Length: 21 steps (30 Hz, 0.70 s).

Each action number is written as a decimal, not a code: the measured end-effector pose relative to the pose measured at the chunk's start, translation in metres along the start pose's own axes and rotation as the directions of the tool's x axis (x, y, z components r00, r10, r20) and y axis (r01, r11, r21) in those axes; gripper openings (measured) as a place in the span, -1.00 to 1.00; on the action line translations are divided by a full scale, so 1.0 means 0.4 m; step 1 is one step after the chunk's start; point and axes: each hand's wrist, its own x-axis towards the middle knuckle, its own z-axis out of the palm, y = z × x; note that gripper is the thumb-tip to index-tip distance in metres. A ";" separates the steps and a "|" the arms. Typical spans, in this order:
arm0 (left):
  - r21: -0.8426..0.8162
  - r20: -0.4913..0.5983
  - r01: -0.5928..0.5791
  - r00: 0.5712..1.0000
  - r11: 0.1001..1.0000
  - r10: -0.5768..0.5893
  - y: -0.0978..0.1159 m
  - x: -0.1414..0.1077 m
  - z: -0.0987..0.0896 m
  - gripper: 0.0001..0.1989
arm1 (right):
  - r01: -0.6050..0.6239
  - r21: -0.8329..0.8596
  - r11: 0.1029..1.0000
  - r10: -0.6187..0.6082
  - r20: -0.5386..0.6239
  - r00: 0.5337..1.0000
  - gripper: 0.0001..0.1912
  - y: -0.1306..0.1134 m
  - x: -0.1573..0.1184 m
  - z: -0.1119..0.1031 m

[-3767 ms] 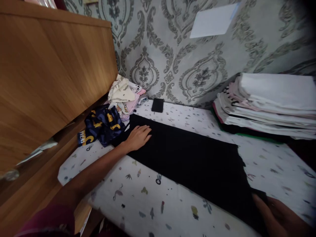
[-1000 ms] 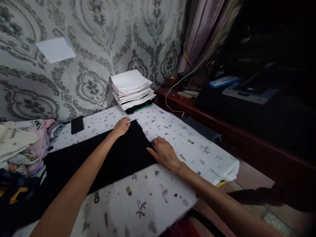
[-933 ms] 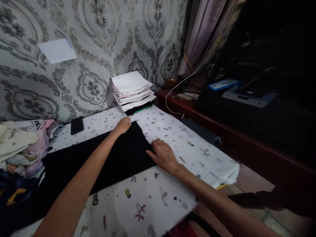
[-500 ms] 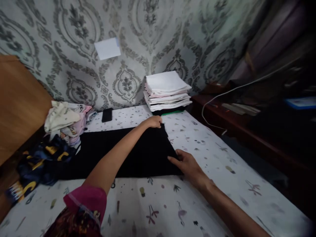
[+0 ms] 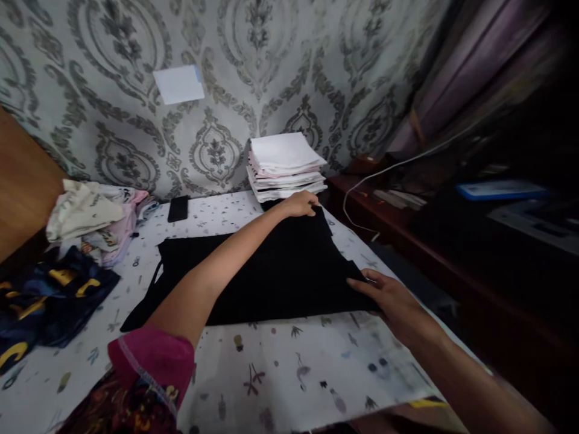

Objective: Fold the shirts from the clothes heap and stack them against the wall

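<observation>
A black garment (image 5: 271,277) lies spread across the patterned white sheet (image 5: 271,374), with a thin strap showing at its left end. My left hand (image 5: 302,205) reaches over it and pinches its far right corner, lifted slightly near the stack. At the near right corner, my right hand (image 5: 384,295) grips the edge, thumb on top and the other fingers partly hidden. My left forearm covers part of the cloth.
Behind stands a stack of folded clothes (image 5: 287,160), mostly white. Loose clothes (image 5: 90,217) and a dark blue and yellow garment (image 5: 54,295) lie on the left, near a black phone (image 5: 178,208). A white cable (image 5: 350,199) runs along the dark red furniture (image 5: 339,184) on the right.
Both hands have moved right, pulling the black garment that way and away from the blue and yellow one. The left hand has raised its corner. The view has shifted right.
</observation>
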 end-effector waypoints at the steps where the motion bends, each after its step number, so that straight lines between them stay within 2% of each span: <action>1: -0.012 0.009 -0.004 1.000 1.000 0.004 0.000 -0.002 -0.002 -0.85 | -0.008 -0.002 1.000 0.008 -0.011 1.000 -0.63 -0.005 -0.011 0.002; 3: -0.031 0.023 0.001 1.000 1.000 -0.001 -0.008 -0.017 -0.017 -0.83 | -0.012 -0.008 1.000 0.012 -0.015 1.000 -0.63 -0.020 -0.033 0.016; 6: -0.064 0.033 0.035 0.999 0.997 -0.033 -0.033 -0.069 -0.069 -0.86 | 0.052 -0.026 0.998 -0.052 0.009 0.999 -0.63 -0.048 -0.058 0.049; 9: -0.204 0.042 0.161 0.987 0.966 -0.156 -0.066 -0.153 -0.138 -0.83 | 0.187 -0.066 0.980 -0.182 0.080 0.980 -0.66 -0.074 -0.072 0.100; 12: -0.377 0.058 0.285 0.957 0.881 -0.285 -0.114 -0.261 -0.195 -0.76 | 0.391 -0.140 0.910 -0.364 0.186 0.913 -0.76 -0.087 -0.085 0.201; 15: -0.514 0.072 0.351 0.927 0.783 -0.368 -0.188 -0.381 -0.221 -0.75 | 0.544 -0.345 0.765 -0.463 0.293 0.837 -0.93 -0.075 -0.113 0.353; 18: -0.634 0.099 0.406 0.886 0.658 -0.452 -0.272 -0.488 -0.216 -0.78 | 0.624 -0.617 0.480 -0.349 0.518 0.781 -0.89 -0.054 -0.149 0.498; 20: -0.685 0.134 0.438 0.861 0.582 -0.491 -0.318 -0.537 -0.203 -0.79 | 0.650 -0.698 0.301 -0.250 0.599 0.760 -0.85 -0.043 -0.166 0.560; 21: -0.704 0.150 0.446 0.854 0.554 -0.498 -0.334 -0.553 -0.196 -0.80 | 0.650 -0.720 0.244 -0.221 0.611 0.760 -0.83 -0.039 -0.171 0.578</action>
